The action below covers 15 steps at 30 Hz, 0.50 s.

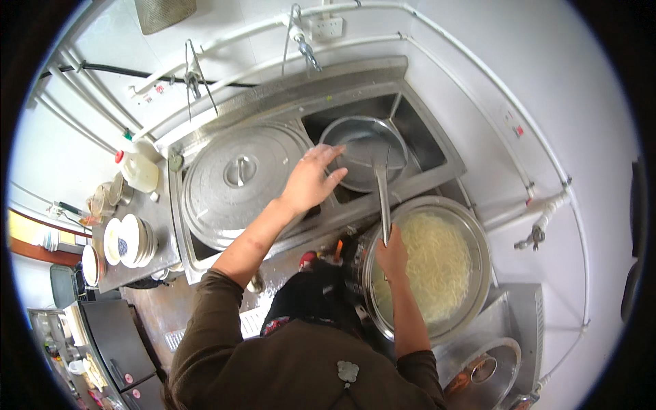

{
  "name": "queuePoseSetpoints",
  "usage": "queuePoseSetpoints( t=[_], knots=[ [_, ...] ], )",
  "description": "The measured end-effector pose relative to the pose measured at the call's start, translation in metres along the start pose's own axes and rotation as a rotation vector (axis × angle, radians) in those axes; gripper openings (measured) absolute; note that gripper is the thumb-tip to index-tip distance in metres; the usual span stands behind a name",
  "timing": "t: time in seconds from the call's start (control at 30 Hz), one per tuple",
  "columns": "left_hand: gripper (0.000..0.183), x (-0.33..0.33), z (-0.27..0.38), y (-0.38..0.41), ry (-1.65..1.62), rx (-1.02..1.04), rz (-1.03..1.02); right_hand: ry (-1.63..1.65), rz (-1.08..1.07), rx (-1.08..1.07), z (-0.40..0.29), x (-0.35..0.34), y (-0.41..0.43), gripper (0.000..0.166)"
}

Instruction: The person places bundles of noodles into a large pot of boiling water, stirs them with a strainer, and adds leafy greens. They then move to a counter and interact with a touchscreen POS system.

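My right hand (392,256) grips the long metal handle (383,200) of a kitchen utensil. Its far end reaches over a round metal basin (330,134) and is too blurred to tell its form. The basin stands in the right compartment of a stainless-steel sink unit (435,169). Over the basin's left rim hovers my left hand (313,177), fingers apart and holding nothing; I cannot tell whether it touches the rim. Below my right hand is a large metal pot (484,261) with pale noodles (435,266) in cloudy liquid.
A big round metal lid (225,205) covers the left compartment. At left, a steel counter (166,230) bears stacked bowls (134,241) and a red-capped plastic jug (139,171). Taps (307,51) and white pipes line the walls. A wide metal bowl (512,369) sits at lower right.
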<state>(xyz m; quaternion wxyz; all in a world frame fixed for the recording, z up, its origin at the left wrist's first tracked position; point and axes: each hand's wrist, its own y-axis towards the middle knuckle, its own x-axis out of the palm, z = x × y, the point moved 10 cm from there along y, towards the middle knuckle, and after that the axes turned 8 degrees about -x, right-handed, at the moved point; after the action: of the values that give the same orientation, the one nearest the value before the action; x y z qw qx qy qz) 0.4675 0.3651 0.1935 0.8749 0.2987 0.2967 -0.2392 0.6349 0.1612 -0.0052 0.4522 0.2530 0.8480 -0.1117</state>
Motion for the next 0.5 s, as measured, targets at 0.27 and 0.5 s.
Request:
queuePoseSetpoints(
  t=[0.27, 0.5],
  knots=[
    [0.009, -0.066, -0.099, 0.171, 0.174, 0.161, 0.278, -0.209, -0.276, 0.114, -0.019, 0.071, 0.085, 0.062],
    [0.015, -0.055, -0.122, 0.232, -0.053, 0.024, 0.130, -0.007, 0.065, -0.302, -0.115, 0.044, 0.197, 0.051]
  ],
)
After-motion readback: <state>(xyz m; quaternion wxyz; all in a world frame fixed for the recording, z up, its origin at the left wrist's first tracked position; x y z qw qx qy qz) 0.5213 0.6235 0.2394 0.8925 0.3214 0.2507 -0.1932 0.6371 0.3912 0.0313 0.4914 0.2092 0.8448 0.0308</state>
